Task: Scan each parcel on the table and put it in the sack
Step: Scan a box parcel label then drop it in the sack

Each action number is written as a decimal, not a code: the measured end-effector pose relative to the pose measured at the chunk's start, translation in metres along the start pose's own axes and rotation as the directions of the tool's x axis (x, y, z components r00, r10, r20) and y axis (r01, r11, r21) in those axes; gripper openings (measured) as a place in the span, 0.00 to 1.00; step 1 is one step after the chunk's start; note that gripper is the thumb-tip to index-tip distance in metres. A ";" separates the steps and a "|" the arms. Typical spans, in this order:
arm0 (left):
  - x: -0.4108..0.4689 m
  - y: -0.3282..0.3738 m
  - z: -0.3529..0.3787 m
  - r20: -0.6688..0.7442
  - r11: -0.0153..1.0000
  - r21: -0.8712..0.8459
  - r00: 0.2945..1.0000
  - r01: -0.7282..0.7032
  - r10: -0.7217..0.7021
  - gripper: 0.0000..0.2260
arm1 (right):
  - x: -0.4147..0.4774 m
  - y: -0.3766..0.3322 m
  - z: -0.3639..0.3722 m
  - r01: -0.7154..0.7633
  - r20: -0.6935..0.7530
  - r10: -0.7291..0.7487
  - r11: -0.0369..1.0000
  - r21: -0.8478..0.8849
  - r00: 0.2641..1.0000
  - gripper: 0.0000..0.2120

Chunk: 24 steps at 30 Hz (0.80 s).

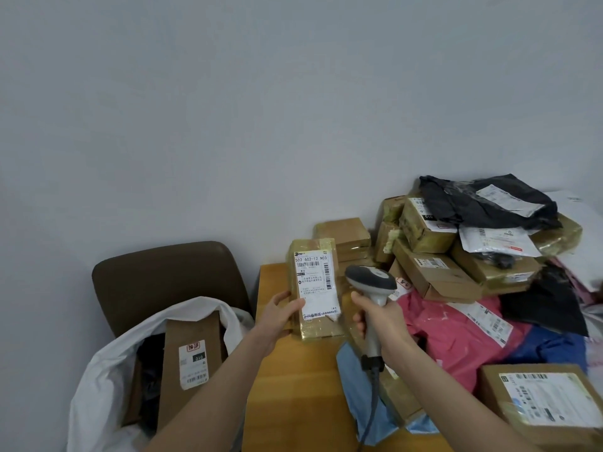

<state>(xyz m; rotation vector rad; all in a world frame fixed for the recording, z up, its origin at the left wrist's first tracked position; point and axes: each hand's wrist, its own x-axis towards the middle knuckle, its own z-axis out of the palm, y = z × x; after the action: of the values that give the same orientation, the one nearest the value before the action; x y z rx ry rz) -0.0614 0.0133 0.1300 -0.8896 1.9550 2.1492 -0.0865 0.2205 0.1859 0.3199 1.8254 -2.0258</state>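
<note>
My left hand (283, 313) grips a small taped cardboard parcel (315, 285) by its left edge and holds it upright above the wooden table (293, 386), white label facing me. My right hand (380, 324) grips the handle of a grey barcode scanner (370, 280), whose head sits just right of the parcel's label. Left of the table, a white sack (107, 363) stands open on a brown chair (163, 272), with a long brown box (192, 357) and dark items inside.
A heap of cardboard boxes (434, 252), black bags (483, 200), a pink bag (456, 334) and a blue bag (362, 402) covers the table's right side. A labelled box (541, 402) lies at the near right. The scanner cable hangs toward the table's front edge.
</note>
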 end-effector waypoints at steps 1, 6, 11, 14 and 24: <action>0.001 -0.002 0.000 -0.010 1.000 0.019 1.000 -0.007 0.007 0.30 | -0.008 0.001 0.001 -0.003 0.038 0.003 1.000 -0.013 0.999 0.09; 0.005 -0.015 -0.001 -0.055 0.997 0.060 0.998 -0.038 0.041 0.31 | -0.034 0.006 0.013 0.013 0.117 -0.011 1.000 -0.011 0.993 0.07; 0.007 -0.023 -0.006 -0.098 0.996 0.073 0.994 -0.050 0.057 0.31 | -0.043 0.008 0.019 0.003 0.138 0.002 0.999 -0.032 0.990 0.09; 0.008 -0.027 -0.009 -0.111 0.997 0.068 0.992 -0.045 0.053 0.31 | -0.044 0.010 0.021 -0.011 0.133 0.018 0.999 -0.052 0.991 0.09; 0.010 -0.036 -0.019 -0.122 0.998 0.050 0.992 -0.028 0.034 0.32 | -0.048 0.009 0.027 -0.013 0.149 0.025 0.997 -0.081 0.989 0.12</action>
<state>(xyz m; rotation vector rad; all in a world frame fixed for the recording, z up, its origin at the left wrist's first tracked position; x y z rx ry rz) -0.0462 -0.0015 0.0934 -1.0135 2.0812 2.1001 -0.0372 0.1996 0.2009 0.1567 1.7984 -1.9036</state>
